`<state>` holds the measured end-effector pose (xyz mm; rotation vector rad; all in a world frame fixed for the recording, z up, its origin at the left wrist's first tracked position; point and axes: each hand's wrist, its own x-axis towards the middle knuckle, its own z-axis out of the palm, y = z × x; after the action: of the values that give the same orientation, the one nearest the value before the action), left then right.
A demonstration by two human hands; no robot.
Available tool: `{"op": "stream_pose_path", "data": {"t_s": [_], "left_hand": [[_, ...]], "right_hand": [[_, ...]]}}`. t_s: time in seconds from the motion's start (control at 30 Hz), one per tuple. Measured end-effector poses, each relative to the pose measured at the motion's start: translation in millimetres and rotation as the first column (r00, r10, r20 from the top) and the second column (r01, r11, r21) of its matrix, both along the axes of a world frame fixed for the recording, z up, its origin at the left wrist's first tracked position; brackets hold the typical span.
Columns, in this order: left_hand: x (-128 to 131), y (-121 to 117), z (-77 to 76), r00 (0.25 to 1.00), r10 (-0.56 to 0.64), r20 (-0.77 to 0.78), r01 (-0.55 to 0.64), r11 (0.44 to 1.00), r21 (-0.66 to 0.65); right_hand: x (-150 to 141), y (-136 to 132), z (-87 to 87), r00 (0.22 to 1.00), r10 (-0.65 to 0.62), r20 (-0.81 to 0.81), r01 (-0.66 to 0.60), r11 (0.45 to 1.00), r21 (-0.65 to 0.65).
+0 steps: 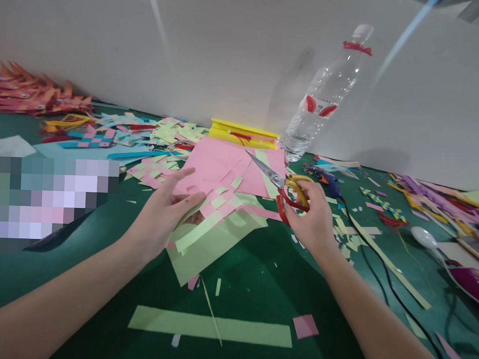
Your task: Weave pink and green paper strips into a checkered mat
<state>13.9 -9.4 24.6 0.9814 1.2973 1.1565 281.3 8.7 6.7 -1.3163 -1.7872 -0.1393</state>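
Observation:
My left hand (162,211) rests at the left side of a pink and pale green woven paper piece (222,200). Its index finger and thumb are stretched apart, and the thumb touches the paper; the other fingers are mostly hidden. In my right hand (314,216) are scissors (288,189) with red and yellow handles, gripped through the loops. Their blades point up and left over a pink paper sheet (212,160). Below the woven piece lies a pale green sheet (217,247), tilted on the green table (236,284).
A clear plastic bottle (324,96) leans against the wall behind a blue glue gun (322,176) with a black cord. Orange paper figures (34,91) are at the far left. A green strip (211,325) and a pink square (305,327) lie in front. Purple-handled tool (469,282) at right.

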Motion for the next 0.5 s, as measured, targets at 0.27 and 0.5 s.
{"op": "stream_pose_path", "data": {"t_s": [0.27, 0.5], "left_hand": [[2.6, 1.5, 1.4, 0.985, -0.025, 0.173, 0.051, 0.988, -0.147], [-0.2, 0.9, 1.7, 0.866, -0.167, 0.471, 0.275, 0.946, -0.171]], "right_hand": [[2.0, 2.1, -0.6, 0.999, -0.032, -0.013, 0.032, 0.999, -0.022], [0.8, 2.1, 1.0, 0.998, -0.038, -0.055, 0.037, 0.999, -0.035]]}}
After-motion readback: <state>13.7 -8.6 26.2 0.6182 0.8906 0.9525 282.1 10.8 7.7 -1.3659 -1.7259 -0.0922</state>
